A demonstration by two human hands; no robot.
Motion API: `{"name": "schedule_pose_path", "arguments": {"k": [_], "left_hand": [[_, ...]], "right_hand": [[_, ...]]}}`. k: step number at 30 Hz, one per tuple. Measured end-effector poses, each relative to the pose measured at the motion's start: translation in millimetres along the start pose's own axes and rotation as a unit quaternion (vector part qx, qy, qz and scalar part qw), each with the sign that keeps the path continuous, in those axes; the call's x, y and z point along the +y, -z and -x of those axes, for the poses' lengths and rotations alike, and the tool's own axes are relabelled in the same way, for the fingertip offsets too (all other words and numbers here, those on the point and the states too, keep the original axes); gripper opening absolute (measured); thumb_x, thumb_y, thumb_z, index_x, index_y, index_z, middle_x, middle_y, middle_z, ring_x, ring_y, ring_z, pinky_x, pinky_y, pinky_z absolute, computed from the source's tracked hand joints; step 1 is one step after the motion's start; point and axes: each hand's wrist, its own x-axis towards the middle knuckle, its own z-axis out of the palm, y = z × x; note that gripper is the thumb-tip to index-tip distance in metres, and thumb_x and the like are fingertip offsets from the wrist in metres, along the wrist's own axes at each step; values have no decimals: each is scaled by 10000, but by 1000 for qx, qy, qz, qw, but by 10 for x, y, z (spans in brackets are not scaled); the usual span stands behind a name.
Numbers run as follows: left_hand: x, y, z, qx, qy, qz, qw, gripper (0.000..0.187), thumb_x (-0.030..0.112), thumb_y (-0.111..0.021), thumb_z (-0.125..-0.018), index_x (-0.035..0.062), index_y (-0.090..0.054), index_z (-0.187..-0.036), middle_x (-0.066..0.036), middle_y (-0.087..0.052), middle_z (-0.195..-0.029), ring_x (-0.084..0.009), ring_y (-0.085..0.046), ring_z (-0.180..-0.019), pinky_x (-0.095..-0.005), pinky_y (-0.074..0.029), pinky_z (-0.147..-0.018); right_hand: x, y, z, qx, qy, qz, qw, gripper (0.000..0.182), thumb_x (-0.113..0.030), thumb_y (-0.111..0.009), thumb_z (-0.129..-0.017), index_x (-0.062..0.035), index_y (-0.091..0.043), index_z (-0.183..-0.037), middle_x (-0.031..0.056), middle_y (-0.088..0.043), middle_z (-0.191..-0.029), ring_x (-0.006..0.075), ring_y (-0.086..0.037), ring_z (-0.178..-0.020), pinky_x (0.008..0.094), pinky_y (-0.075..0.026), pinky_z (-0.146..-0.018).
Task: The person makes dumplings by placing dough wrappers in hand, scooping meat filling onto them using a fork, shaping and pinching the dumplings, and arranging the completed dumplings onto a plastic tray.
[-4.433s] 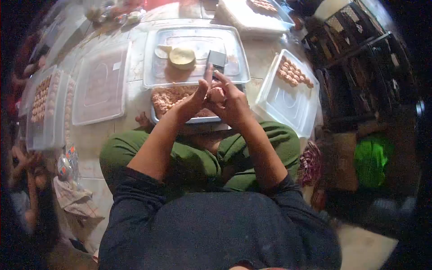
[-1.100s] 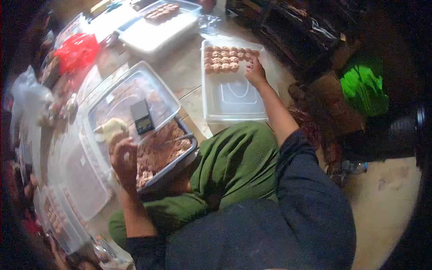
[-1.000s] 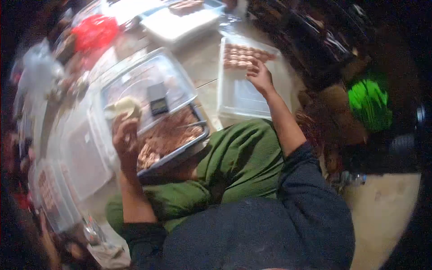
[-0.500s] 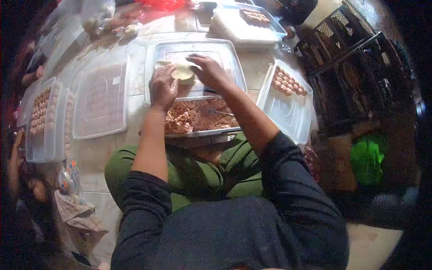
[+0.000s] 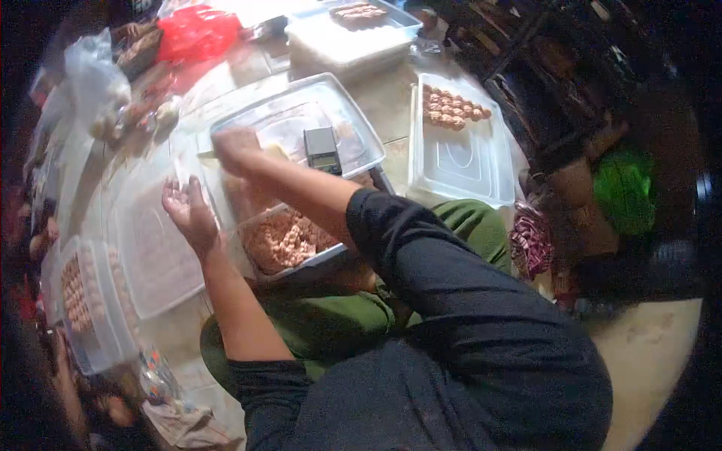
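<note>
Right hand (image 5: 235, 144) is stretched across to the far-left end of the big clear lid (image 5: 353, 113), blurry, so can't tell if it's got hold of anything there; the left hand (image 5: 186, 210) just hangs open, palm up, over another clear lid (image 5: 162, 263) on the left. Little black scale (image 5: 323, 150) sits on the big lid near the right forearm; the tray of brownish filling (image 5: 282, 242) is right under that arm, against the green-trousered knees; over on the right a white container (image 5: 459, 161) has rows of finished balls (image 5: 451, 109) along its far edge.
</note>
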Motion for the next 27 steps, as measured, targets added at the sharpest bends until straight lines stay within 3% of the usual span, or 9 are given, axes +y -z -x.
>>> {"name": "schedule_pose_path", "arguments": {"k": [4,6,11,14,16,18,20,22,27], "left_hand": [[39,46,41,-149,126,38,980,452,257,-624,-851,37,-433,-1196,-97,-536,-1136,-155,-516,-1019,-308,-400,-848],[93,-24,142,-259,159,82,949,275,209,-612,-864,43,-500,-1053,-66,-588,-993,-123,-572,-865,-224,-450,-752],[116,-315,491,-337,246,87,904,387,101,-624,-827,-14,-458,-1157,-115,-579,-1063,-164,-572,-929,-257,-461,-794],[119,-361,646,-417,300,37,857,371,113,-654,-792,-34,-539,-1114,-113,-606,-1025,-159,-573,-912,-273,-449,-819],[92,-312,627,-381,269,-1,885,277,150,-675,-781,-25,-604,-983,-74,-634,-889,-140,-587,-820,-273,-455,-759],[-44,-229,528,-358,236,-71,901,248,157,-683,-775,-18,-616,-938,-54,-640,-834,-126,-587,-769,-269,-459,-717],[52,-225,510,-306,207,-60,927,189,156,-690,-774,6,-624,-866,-18,-623,-744,-109,-565,-680,-256,-451,-634],[76,-202,469,-282,156,-122,939,169,154,-690,-778,16,-623,-849,-12,-614,-724,-109,-559,-666,-255,-449,-626],[49,-153,422,-213,234,144,938,266,116,-569,-837,-14,-507,-1060,-145,-572,-1050,-261,-578,-976,-411,-483,-873]], "right_hand": [[31,283,519,120,85,-277,949,195,-130,-634,-752,-27,-547,-892,207,-624,-794,331,-628,-741,400,-489,-659],[118,464,900,102,40,-325,939,244,-137,-659,-751,-40,-517,-924,200,-623,-796,308,-628,-755,373,-489,-654],[657,645,1676,64,36,-487,870,450,-108,-720,-721,-53,-433,-1063,121,-626,-859,220,-617,-808,315,-482,-649],[983,761,1969,97,51,-409,906,486,-73,-692,-754,-29,-401,-1141,87,-619,-822,161,-608,-764,263,-485,-630],[1222,856,2085,95,-27,-380,920,385,-98,-655,-805,-11,-446,-1117,92,-643,-784,166,-630,-708,288,-504,-642],[1425,957,2166,15,-35,-234,971,280,-135,-631,-831,-51,-557,-1088,135,-669,-837,148,-642,-748,284,-509,-659],[1504,851,2238,-87,-93,-289,949,247,-115,-662,-785,-84,-620,-1027,131,-666,-839,208,-655,-779,314,-504,-713],[1429,720,2290,-85,-1,-22,996,224,-114,-669,-733,-100,-656,-957,133,-656,-789,273,-648,-813,355,-481,-777],[1488,412,2044,-184,47,155,969,199,-147,-551,-752,-100,-660,-912,150,-627,-906,303,-611,-845,416,-460,-718]]}}
